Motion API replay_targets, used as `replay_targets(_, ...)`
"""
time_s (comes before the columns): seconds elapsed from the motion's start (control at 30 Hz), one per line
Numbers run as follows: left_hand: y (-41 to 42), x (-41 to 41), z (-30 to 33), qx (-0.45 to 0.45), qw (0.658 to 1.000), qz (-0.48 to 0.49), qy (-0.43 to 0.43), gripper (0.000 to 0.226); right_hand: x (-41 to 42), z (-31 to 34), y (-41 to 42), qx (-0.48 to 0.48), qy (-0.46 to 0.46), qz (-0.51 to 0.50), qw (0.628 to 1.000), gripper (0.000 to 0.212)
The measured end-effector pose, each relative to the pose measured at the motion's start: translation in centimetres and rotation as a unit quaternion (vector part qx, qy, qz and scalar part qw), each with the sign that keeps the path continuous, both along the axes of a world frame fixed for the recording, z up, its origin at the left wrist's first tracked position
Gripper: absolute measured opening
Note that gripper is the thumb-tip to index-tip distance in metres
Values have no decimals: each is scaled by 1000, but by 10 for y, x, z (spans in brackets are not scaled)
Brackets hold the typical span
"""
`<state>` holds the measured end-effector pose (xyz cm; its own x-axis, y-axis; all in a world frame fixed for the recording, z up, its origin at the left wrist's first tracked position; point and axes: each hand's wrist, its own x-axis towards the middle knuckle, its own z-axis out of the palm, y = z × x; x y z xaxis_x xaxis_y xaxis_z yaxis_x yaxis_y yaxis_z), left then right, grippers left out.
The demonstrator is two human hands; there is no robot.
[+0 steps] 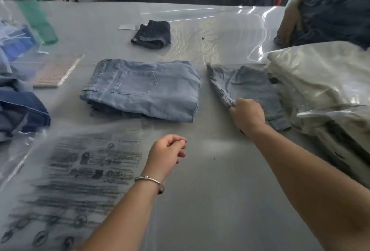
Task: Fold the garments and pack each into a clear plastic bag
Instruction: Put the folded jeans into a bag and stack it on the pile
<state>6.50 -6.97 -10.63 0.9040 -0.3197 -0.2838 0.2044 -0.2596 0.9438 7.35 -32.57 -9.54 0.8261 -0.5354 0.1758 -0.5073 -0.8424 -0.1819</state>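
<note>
a: what am i looking at on the grey tabletop (200,200) right now?

b: i'm seeing a folded pair of light blue denim jeans (142,90) lying flat in the middle, back pocket facing up. just to its right, a smaller light blue denim garment (250,88) is lying partly unfolded.

a: and the hands?

b: the right hand (247,115) is gripping that smaller garment, fingers curled round its bunched near edge. the left hand (167,153) is hovering above the tabletop, fingers loosely curled, thumb and forefinger nearly meeting; i'm not seeing anything in that grip. a thin metal bracelet (150,180) is sitting on that wrist.

a: where are the bags?

b: a clear plastic bag with black printed text (76,180) is lying flat at near left, just beside the left forearm. a stack of pale bagged garments (320,90) is resting at the right edge, touching the smaller garment. further back, a small dark navy folded garment (152,34) is sitting apart.
</note>
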Motion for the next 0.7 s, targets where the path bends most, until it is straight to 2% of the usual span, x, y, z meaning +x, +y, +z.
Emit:
replay_targets(0.07,-7,-11,3,-38,998,1,49,16,-26,20,27,-7,-26,12,1000,23)
replay_targets(0.13,-14,-26,8,-105,982,5,160,35,-68,31,66,3,-4,39,999,31)
replay_targets(0.2,-15,-46,11,-139,954,-24,266,52,-118,32,106,60,46,87,993,33)
replay_targets(0.23,-12,-60,10,-131,947,-51,290,54,-143,33,125,110,65,120,985,29)
replay_targets(0.27,-8,-76,8,-112,947,-63,294,50,-168,34,142,176,75,163,968,23)
replay_targets(0.33,3,-110,1,-42,965,-46,254,43,-210,36,160,343,91,245,902,19)
replay_targets(0.37,11,-128,-3,-12,974,-34,223,46,-229,40,163,421,92,261,864,19)
replay_targets(0.4,19,-145,-3,-5,978,-23,206,49,-246,45,162,474,76,252,840,17)
replay_targets(0.43,28,-161,0,-15,979,-13,202,49,-263,46,158,482,60,229,844,20)
replay_targets(0.47,36,-174,2,-29,980,0,199,48,-278,46,153,438,47,204,874,39)
replay_targets(0.5,44,-187,7,-43,980,13,194,46,-294,46,148,366,50,195,909,72)
replay_targets(0.53,51,-200,14,-65,980,26,186,42,-308,44,145,310,68,196,928,102)
replay_targets(0.57,57,-211,22,-92,979,42,175,38,-320,41,145,288,87,210,930,118)
replay_targets(0.67,69,-240,56,-179,970,102,131,33,-345,53,167,222,125,284,924,116)
replay_targets(0.7,73,-249,68,-212,962,121,122,36,-351,59,177,162,99,305,933,117)
